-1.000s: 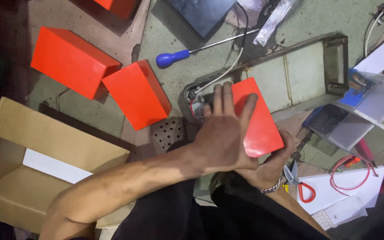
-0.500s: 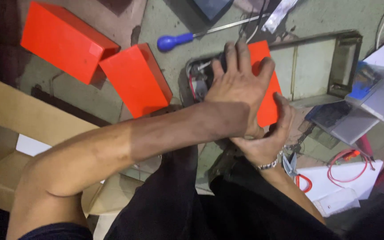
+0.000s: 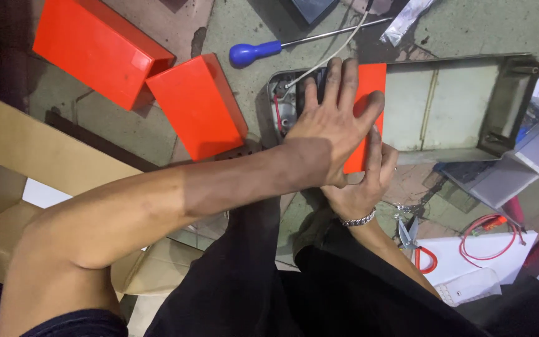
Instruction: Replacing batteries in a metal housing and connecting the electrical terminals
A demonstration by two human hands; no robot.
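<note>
left hand [image 3: 329, 134] now flat on red block [image 3: 364, 118], pressing it into tray's [image 3: 456, 100] left end | right hand [image 3: 363, 184] pinching its near edge | since a sec ago block's slid farther in, looks nearly seated

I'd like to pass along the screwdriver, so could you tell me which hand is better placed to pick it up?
Probably the left hand: it lies flat on the red cover, nearest the blue-handled screwdriver. The right hand sits lower, gripping the cover's near edge.
</note>
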